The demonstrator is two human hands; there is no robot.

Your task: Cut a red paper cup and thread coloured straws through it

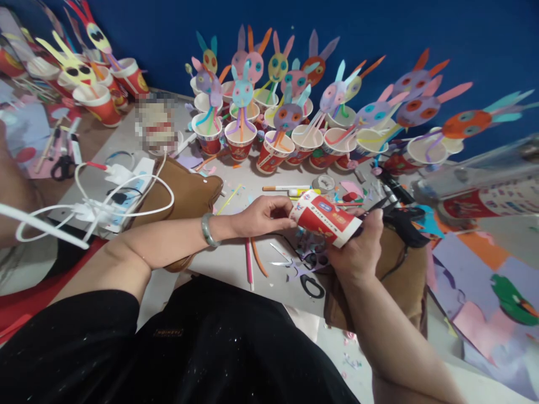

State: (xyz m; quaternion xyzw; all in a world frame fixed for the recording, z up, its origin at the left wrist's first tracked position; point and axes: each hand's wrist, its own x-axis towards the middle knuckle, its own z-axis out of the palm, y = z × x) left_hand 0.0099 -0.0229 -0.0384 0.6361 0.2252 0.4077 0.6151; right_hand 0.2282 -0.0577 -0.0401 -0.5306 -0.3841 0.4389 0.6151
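Observation:
A red and white paper cup lies tilted on its side in the air above the table. My right hand is wrapped around its wide rim end, with the thumb up. At the narrow base end, my left hand is closed, its fingertips pinching against the cup's edge. Small flower-like decorations show near that end. Below the cup are purple paper scraps and a black scissors handle. A pink strip and an orange strip lie under my left wrist.
Several paper cups with rabbit-faced spoons stand in rows at the back. Markers and a tape roll lie before them. A power strip with white cables is at left, coloured paper at right. Another person's arm shows far left.

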